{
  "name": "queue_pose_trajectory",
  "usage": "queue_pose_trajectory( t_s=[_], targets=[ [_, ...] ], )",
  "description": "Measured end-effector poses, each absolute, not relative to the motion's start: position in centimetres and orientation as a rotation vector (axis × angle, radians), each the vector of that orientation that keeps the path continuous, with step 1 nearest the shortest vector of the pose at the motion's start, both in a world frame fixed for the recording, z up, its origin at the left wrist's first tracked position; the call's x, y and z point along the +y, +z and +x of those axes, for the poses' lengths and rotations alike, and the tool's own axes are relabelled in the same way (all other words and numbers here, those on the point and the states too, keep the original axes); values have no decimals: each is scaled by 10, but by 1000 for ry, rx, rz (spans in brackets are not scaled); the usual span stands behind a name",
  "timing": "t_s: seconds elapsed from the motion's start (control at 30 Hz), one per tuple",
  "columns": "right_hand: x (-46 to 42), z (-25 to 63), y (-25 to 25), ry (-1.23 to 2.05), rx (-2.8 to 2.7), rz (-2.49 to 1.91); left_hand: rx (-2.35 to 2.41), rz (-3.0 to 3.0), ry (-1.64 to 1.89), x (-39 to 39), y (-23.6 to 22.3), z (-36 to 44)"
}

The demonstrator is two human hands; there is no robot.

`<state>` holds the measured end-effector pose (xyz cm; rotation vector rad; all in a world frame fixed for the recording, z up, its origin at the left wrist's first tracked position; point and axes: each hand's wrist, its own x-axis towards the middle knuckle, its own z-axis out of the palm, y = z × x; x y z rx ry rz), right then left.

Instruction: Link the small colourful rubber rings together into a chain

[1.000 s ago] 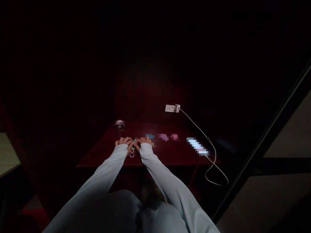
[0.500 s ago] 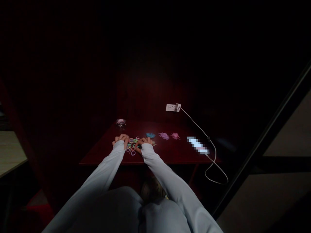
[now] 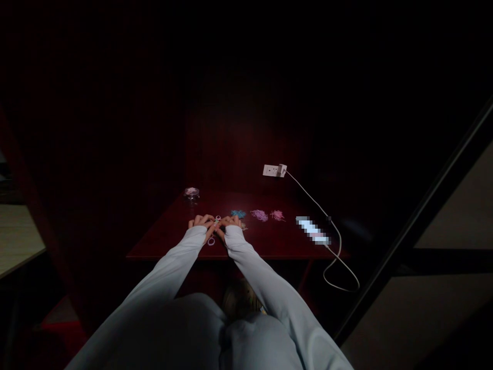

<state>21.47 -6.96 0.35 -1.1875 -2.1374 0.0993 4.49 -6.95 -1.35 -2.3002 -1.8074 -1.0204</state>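
Note:
Near the front of the dark red table [image 3: 162, 241], my two hands nearly meet over a heap of small coloured hair ties. My left hand [image 3: 200, 223] curls in from the left, fingers bent round the heap. From the other side my right hand [image 3: 231, 223] bends its fingers against it. Most of the hair ties are hidden under the hands. One pink hair tie [image 3: 218, 218] shows just beyond the fingertips, and a lilac hair tie [image 3: 211, 241] lies on the near side, by my left wrist.
Piles of blue bands [image 3: 238, 214], purple bands [image 3: 260, 215] and pink bands [image 3: 278, 215] lie behind and right of my hands. A clear jar [image 3: 191, 193] stands at the back left. A lit phone [image 3: 313, 230] on the right has a white cable [image 3: 340, 241] running to a wall socket [image 3: 271, 170].
My left hand has moved right, towards my right hand, drawing the spread hair ties together. Most of them are now covered by the hands. The right hand has barely moved.

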Motion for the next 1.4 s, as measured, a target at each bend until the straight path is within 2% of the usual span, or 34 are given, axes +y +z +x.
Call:
queue_pose_trajectory(
  t_s=[0.53,0.87,1.0,1.13,1.23,1.4],
  targets=[
    [-76,219,9,121,-2072,-1245,-1984,-2275,-1273,-67,-6,43],
    [-60,274,6,131,-1427,-1642,-2075,-2146,-1376,-72,-2,44],
    [-63,280,9,113,-1594,-1742,-2092,-2094,-1449,-81,4,49],
    [-74,271,17,-68,-1768,-1677,-2177,-1963,-1584,-83,9,48],
    [-87,253,18,-144,-1999,-1471,-2214,-1883,-1685,-82,11,45],
    [-106,212,6,-49,-2382,-1032,-2235,-1922,-1626,-81,11,45]
  ],
)
